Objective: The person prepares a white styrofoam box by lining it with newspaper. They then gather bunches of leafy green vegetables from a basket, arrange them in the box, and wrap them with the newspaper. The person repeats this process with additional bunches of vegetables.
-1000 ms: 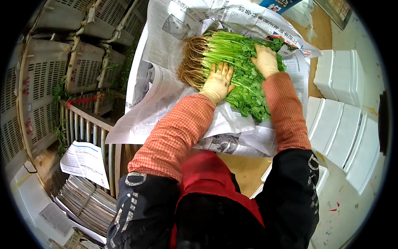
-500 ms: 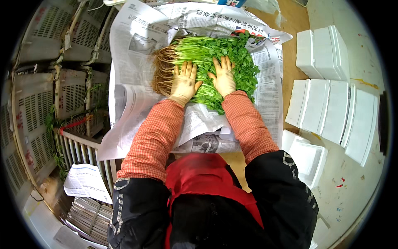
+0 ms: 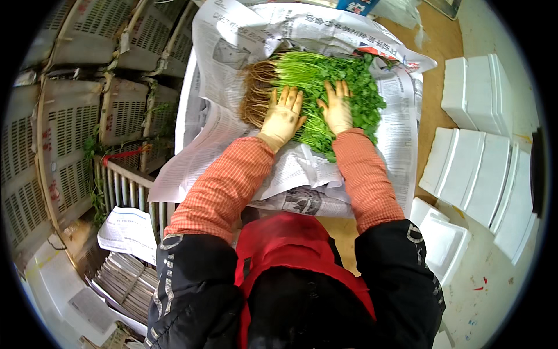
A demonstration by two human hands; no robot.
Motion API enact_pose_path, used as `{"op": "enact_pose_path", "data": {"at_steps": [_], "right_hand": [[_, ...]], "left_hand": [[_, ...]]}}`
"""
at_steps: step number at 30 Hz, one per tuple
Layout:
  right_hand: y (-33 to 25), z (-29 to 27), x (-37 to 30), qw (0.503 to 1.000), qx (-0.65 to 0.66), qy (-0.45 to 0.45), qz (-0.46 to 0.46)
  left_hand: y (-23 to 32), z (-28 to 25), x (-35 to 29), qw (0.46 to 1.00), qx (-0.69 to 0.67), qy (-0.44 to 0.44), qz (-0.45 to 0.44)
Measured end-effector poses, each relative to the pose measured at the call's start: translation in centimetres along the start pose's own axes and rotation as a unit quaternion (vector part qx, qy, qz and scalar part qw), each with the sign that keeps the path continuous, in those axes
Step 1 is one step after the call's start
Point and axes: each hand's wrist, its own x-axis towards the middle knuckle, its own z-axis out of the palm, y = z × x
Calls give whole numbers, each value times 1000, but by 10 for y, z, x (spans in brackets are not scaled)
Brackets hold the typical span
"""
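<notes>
A thick bundle of leafy greens (image 3: 305, 70) lies across sheets of newspaper (image 3: 224, 119), brown stringy roots to the left and leaves to the right. My left hand (image 3: 282, 119), in a stained cream glove, presses flat on the pale stems near the roots, fingers stretched out. Farther right, my right hand (image 3: 337, 110), gloved alike, rests spread on the stems where the leaves begin. Neither hand grips anything. Both palms hide part of the bundle.
Perforated plastic crates (image 3: 70, 125) stand stacked on the left. Below them is a slatted metal frame (image 3: 131, 185) beside a pile of folded newspapers (image 3: 125, 285). White foam boxes (image 3: 465, 166) line the right side. A blue box (image 3: 356, 6) sits at the far edge.
The whole view has swung, so the bundle and newspaper appear farther right. Both hands stay flat on the greens, with little shift relative to them.
</notes>
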Motion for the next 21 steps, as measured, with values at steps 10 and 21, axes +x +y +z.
{"op": "enact_pose_path", "data": {"at_steps": [10, 21], "right_hand": [[-72, -46, 59, 985, 73, 59, -145], [-92, 36, 74, 988, -63, -134, -48]], "left_hand": [[-76, -20, -28, 960, -35, 223, -166], [-91, -9, -27, 937, -118, 261, -201]]}}
